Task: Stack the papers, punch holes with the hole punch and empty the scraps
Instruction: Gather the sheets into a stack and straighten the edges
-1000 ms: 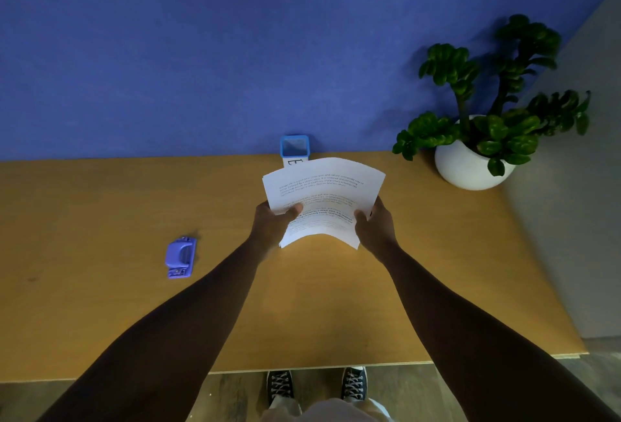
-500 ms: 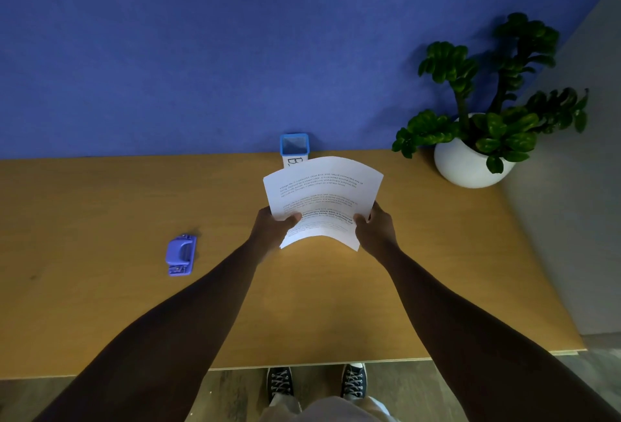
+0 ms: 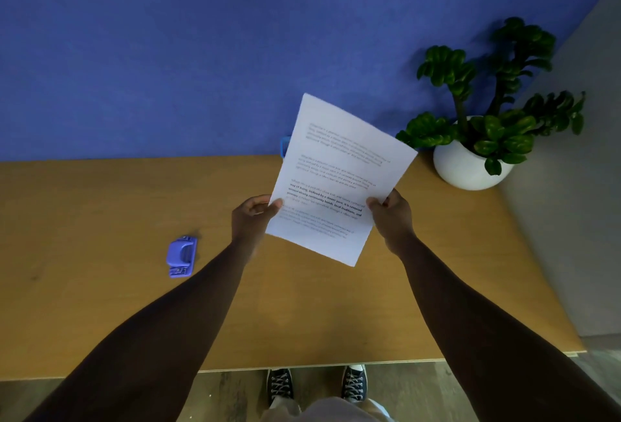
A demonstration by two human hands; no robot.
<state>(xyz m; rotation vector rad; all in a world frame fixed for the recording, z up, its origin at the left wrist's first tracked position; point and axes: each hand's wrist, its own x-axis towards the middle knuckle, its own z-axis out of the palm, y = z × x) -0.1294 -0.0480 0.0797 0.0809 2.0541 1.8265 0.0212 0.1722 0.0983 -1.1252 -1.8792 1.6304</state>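
I hold a stack of white printed papers above the middle of the wooden table, tilted with its top edge leaning right. My left hand grips its left edge with the thumb on the front. At the right edge, my right hand pinches the sheets. A small purple hole punch lies flat on the table, well to the left of my left hand. A small blue container stands at the table's back edge, almost wholly hidden behind the papers.
A white pot with a green plant sits on the back right corner. A blue wall runs behind the table and a grey wall closes the right side. My shoes show below the front edge.
The papers have gone from a curved, low hold to upright and flatter, raised higher and rotated clockwise. Both hands stayed on the side edges. The blue container is now covered.
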